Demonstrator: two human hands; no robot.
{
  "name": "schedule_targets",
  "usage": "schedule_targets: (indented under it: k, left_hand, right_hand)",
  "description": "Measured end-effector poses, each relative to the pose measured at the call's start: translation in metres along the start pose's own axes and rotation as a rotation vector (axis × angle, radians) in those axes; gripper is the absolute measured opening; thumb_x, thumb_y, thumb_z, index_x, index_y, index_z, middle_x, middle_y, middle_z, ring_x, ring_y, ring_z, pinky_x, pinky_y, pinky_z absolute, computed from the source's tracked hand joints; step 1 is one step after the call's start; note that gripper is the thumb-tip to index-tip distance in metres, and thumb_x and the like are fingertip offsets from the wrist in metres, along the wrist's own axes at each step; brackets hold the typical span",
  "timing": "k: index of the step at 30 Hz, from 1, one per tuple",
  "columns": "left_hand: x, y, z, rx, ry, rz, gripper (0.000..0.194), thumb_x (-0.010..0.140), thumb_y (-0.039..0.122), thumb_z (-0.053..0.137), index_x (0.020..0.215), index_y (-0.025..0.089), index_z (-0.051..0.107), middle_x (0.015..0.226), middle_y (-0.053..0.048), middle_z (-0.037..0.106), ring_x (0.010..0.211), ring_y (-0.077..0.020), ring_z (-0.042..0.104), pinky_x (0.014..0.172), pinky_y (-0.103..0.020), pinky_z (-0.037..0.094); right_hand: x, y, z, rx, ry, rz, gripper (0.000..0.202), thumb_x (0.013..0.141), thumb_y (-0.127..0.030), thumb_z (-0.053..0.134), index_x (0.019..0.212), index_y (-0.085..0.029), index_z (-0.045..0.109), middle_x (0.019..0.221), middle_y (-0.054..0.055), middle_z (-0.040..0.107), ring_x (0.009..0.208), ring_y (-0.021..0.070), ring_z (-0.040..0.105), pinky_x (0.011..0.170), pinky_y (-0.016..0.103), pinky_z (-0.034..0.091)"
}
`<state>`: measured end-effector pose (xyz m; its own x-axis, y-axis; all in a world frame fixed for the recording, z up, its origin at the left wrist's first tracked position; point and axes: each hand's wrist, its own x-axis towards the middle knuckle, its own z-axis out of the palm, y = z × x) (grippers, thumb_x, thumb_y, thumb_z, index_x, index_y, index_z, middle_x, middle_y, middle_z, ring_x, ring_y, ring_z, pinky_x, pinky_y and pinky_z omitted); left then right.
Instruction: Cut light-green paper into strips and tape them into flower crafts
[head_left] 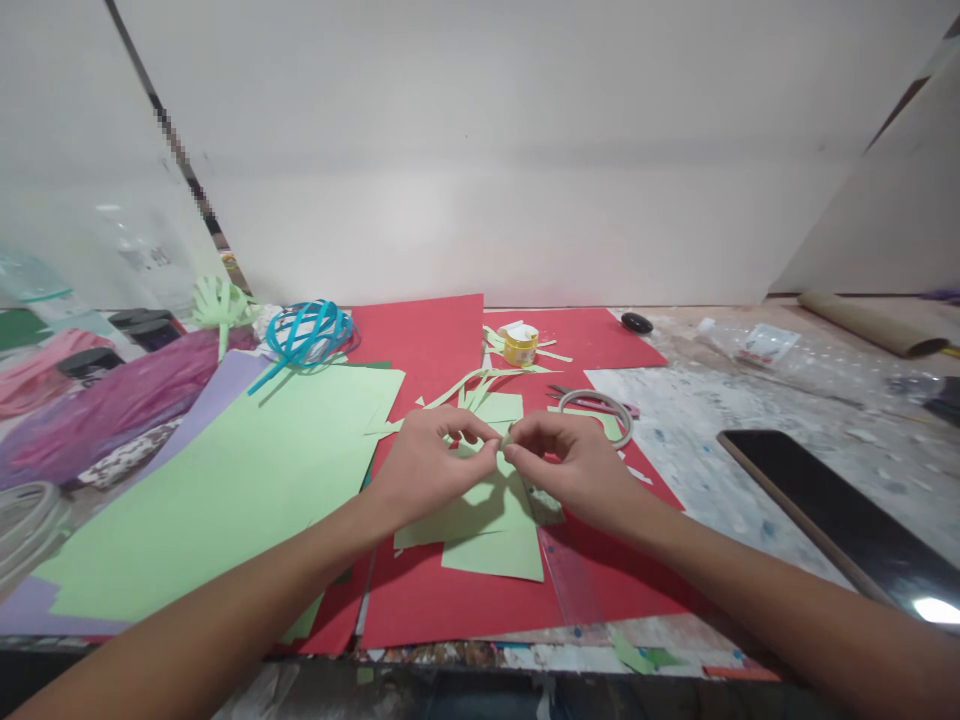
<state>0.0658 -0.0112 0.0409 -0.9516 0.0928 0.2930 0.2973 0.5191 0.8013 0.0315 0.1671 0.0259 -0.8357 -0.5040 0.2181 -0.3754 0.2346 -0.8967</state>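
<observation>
My left hand (439, 465) and my right hand (570, 460) meet at the middle of the table, each with thumb and index finger pinched. Between the fingertips is a small strip of light green paper (506, 437), mostly hidden by the fingers. Below my hands lie cut pieces of light green paper (495, 555) on red sheets (457, 615). Just past my right hand, a roll of tape (628, 425) rests over scissors (574, 394). Thin green paper strips (457, 385) lie beyond my hands, near a small yellow tub (520, 348).
On the left are large green sheets (247, 480), a blue paper-strip ball (311, 335), a fringed green paper piece (221, 305) and a pink plastic bag (150, 390). To the right are a phone (817, 510), a clear bottle (810, 365) and a cardboard tube (870, 322). A white wall (480, 150) stands behind.
</observation>
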Motion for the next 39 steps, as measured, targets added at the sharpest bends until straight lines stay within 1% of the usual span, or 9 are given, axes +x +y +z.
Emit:
schedule_targets:
  k: [7, 11, 16, 21, 24, 29, 32, 35, 39]
  left_hand:
    - [0.005, -0.005, -0.002, -0.134, -0.026, -0.100, 0.011, 0.075, 0.025, 0.061, 0.070, 0.017, 0.066, 0.069, -0.001, 0.066, 0.065, -0.0141, 0.059, 0.063, -0.026, 0.046]
    - [0.009, -0.015, -0.004, -0.222, 0.015, -0.145, 0.008, 0.076, 0.024, 0.058, 0.072, 0.017, 0.057, 0.066, 0.002, 0.060, 0.061, -0.0127, 0.055, 0.057, -0.024, 0.042]
    - [0.012, -0.023, -0.007, -0.046, -0.044, -0.124, 0.026, 0.087, 0.028, 0.042, 0.067, 0.018, 0.054, 0.065, 0.001, 0.055, 0.065, -0.0148, 0.053, 0.063, -0.027, 0.040]
    - [0.012, -0.021, -0.002, -0.298, -0.157, -0.147, 0.022, 0.087, 0.031, 0.046, 0.094, 0.018, 0.063, 0.078, 0.000, 0.060, 0.074, -0.0152, 0.055, 0.070, -0.027, 0.044]
    - [0.010, -0.018, 0.001, -0.286, -0.148, -0.136, 0.029, 0.088, 0.039, 0.049, 0.079, 0.016, 0.063, 0.072, -0.001, 0.059, 0.070, -0.0144, 0.054, 0.067, -0.026, 0.043]
    - [0.009, -0.017, -0.001, -0.223, -0.112, -0.156, 0.030, 0.087, 0.036, 0.051, 0.069, 0.016, 0.064, 0.064, 0.000, 0.057, 0.064, -0.0125, 0.053, 0.062, -0.023, 0.040]
    - [0.008, -0.018, 0.000, -0.208, -0.110, -0.205, 0.031, 0.087, 0.035, 0.050, 0.067, 0.015, 0.064, 0.062, 0.000, 0.057, 0.059, -0.0119, 0.051, 0.058, -0.023, 0.039]
    - [0.004, -0.018, 0.006, -0.185, -0.184, -0.210, 0.030, 0.085, 0.031, 0.048, 0.063, 0.015, 0.061, 0.057, 0.001, 0.053, 0.054, -0.0105, 0.047, 0.054, -0.022, 0.035]
    - [-0.004, -0.018, 0.013, -0.139, -0.318, -0.190, 0.024, 0.082, 0.025, 0.047, 0.064, 0.015, 0.060, 0.057, 0.003, 0.048, 0.053, -0.0094, 0.042, 0.051, -0.021, 0.030]
  right_hand:
    - [0.001, 0.002, -0.001, 0.128, -0.007, 0.063, 0.011, 0.082, -0.028, 0.061, 0.077, -0.019, 0.062, 0.069, 0.001, 0.060, 0.061, 0.0133, 0.054, 0.055, 0.027, 0.041]
    - [0.003, 0.001, -0.004, 0.240, -0.008, 0.117, 0.011, 0.081, -0.026, 0.060, 0.073, -0.020, 0.056, 0.067, 0.000, 0.059, 0.059, 0.0124, 0.054, 0.054, 0.026, 0.040]
    - [0.004, 0.004, -0.006, 0.360, -0.108, 0.180, 0.014, 0.083, -0.028, 0.059, 0.073, -0.019, 0.053, 0.069, 0.000, 0.062, 0.057, 0.0100, 0.054, 0.054, 0.024, 0.041]
    - [0.007, 0.010, -0.004, 0.377, -0.164, 0.187, 0.019, 0.085, -0.036, 0.060, 0.078, -0.019, 0.057, 0.070, 0.000, 0.062, 0.055, 0.0095, 0.053, 0.054, 0.024, 0.042]
    - [0.008, 0.012, -0.003, 0.365, -0.143, 0.183, 0.020, 0.085, -0.038, 0.061, 0.079, -0.019, 0.058, 0.069, 0.000, 0.060, 0.056, 0.0097, 0.053, 0.054, 0.024, 0.041]
    - [0.007, 0.007, -0.005, 0.354, -0.153, 0.203, 0.018, 0.083, -0.036, 0.061, 0.079, -0.019, 0.059, 0.069, 0.000, 0.060, 0.054, 0.0100, 0.053, 0.053, 0.025, 0.041]
    - [0.010, 0.008, -0.011, 0.260, -0.054, 0.208, 0.015, 0.083, -0.034, 0.059, 0.088, -0.020, 0.060, 0.069, 0.000, 0.060, 0.055, 0.0111, 0.054, 0.051, 0.025, 0.040]
    - [0.021, 0.019, -0.021, -0.001, 0.074, 0.135, 0.018, 0.084, -0.031, 0.056, 0.096, -0.019, 0.060, 0.073, 0.002, 0.062, 0.058, 0.0133, 0.056, 0.052, 0.026, 0.041]
    - [0.050, 0.035, -0.025, -0.535, 0.043, -0.040, 0.027, 0.084, -0.023, 0.056, 0.110, -0.020, 0.063, 0.097, 0.008, 0.065, 0.075, 0.0175, 0.060, 0.065, 0.029, 0.045]
